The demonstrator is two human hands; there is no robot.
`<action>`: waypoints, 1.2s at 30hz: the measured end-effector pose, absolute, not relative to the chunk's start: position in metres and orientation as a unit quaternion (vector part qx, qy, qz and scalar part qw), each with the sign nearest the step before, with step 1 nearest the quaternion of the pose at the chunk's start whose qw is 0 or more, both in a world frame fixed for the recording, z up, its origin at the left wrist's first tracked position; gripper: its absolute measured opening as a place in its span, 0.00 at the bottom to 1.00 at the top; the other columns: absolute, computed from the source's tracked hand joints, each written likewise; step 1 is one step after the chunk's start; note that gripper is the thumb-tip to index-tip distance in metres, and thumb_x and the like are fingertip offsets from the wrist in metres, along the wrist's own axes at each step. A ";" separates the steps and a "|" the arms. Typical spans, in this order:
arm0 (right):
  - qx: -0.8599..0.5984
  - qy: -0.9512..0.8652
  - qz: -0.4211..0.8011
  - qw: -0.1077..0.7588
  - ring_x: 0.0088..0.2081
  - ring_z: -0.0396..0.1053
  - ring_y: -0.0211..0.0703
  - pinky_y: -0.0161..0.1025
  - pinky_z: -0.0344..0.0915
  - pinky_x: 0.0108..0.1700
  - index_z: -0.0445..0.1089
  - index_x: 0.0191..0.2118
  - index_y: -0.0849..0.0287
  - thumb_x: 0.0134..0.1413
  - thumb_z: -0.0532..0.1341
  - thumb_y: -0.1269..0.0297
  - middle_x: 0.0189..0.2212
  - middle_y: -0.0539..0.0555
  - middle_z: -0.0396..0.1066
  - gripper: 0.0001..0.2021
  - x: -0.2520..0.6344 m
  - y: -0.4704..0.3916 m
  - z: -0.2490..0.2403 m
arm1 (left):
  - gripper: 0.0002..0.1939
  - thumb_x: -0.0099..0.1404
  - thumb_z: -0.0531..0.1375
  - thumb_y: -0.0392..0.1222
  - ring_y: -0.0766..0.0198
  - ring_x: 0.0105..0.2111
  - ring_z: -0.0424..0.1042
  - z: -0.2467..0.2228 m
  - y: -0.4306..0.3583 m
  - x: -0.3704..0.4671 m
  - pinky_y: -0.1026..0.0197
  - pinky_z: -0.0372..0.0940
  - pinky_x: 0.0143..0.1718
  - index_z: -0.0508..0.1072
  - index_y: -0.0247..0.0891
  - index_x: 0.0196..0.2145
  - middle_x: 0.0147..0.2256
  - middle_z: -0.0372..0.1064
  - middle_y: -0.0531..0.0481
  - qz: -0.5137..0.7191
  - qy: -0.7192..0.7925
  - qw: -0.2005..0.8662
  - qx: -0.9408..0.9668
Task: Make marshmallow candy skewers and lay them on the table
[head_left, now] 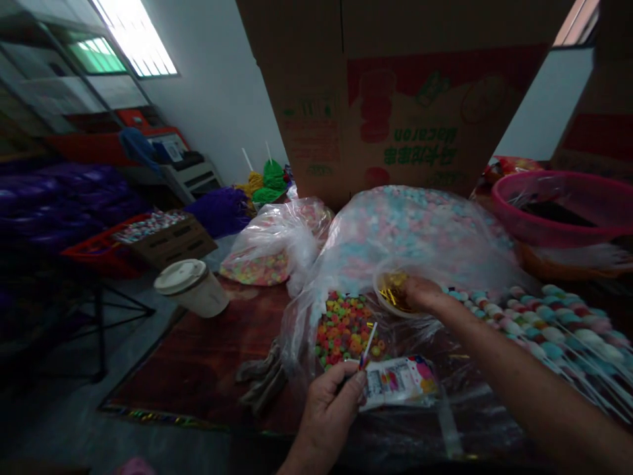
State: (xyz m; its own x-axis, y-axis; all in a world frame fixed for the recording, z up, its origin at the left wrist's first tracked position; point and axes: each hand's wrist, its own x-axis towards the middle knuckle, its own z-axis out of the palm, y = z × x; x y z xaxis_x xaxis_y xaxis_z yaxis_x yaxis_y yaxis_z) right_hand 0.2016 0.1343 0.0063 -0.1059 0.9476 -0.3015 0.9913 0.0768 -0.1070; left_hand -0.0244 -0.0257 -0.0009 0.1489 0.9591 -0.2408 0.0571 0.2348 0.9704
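My left hand [332, 400] is closed in a pinch around a short white stick [370, 344], which points up and has a bit of gold near its tip. Next to that hand lies a printed plastic packet [401, 382]. My right hand [420, 293] reaches into a round clear bowl [383, 305] of shiny gold strips [393, 288]; its fingertips are hidden among them. Colourful ring-shaped candies [343, 326] sit in front of the bowl, on clear plastic. To the right are several rows of pastel marshmallow skewers [564, 330] on white sticks.
Behind the bowl rises a big clear bag of pink and blue marshmallows [420, 218], with a tall cardboard box [420, 99] beyond. A lidded paper cup [200, 290] and grey gloves [264, 376] lie left on the table. A pink basin [554, 231] stands at right.
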 end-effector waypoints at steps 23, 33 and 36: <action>0.446 0.759 -0.369 -0.298 0.23 0.62 0.37 0.32 0.62 0.26 0.53 0.62 0.58 0.62 0.45 0.65 0.22 0.49 0.65 0.23 0.156 -0.030 0.025 | 0.11 0.52 0.59 0.46 0.67 0.25 0.61 0.007 -0.012 -0.001 0.66 0.57 0.27 0.72 0.34 0.25 0.23 0.63 0.53 0.405 0.488 0.645 0.427; 0.513 0.747 -0.323 -0.272 0.28 0.68 0.44 0.37 0.63 0.31 0.45 0.64 0.63 0.57 0.46 0.69 0.29 0.55 0.72 0.28 0.143 -0.033 0.001 | 0.13 0.60 0.55 0.46 0.68 0.26 0.58 0.007 -0.030 -0.007 0.67 0.56 0.29 0.69 0.34 0.26 0.24 0.60 0.54 0.358 0.426 0.613 0.561; 0.545 0.692 -0.292 -0.373 0.26 0.67 0.43 0.37 0.63 0.31 0.56 0.59 0.63 0.57 0.49 0.66 0.25 0.53 0.70 0.24 0.136 -0.040 -0.011 | 0.16 0.60 0.57 0.50 0.71 0.21 0.57 -0.002 -0.032 -0.005 0.68 0.54 0.22 0.72 0.32 0.29 0.21 0.60 0.55 0.396 0.450 0.648 0.470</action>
State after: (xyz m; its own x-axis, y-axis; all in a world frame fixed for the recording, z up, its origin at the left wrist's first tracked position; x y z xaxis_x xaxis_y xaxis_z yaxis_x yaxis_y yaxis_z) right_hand 0.1361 -0.0402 -0.0110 -0.1275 0.9721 0.1968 0.5368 0.2344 -0.8105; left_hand -0.0054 -0.0322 -0.0024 0.2824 0.9359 -0.2107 -0.0901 0.2446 0.9654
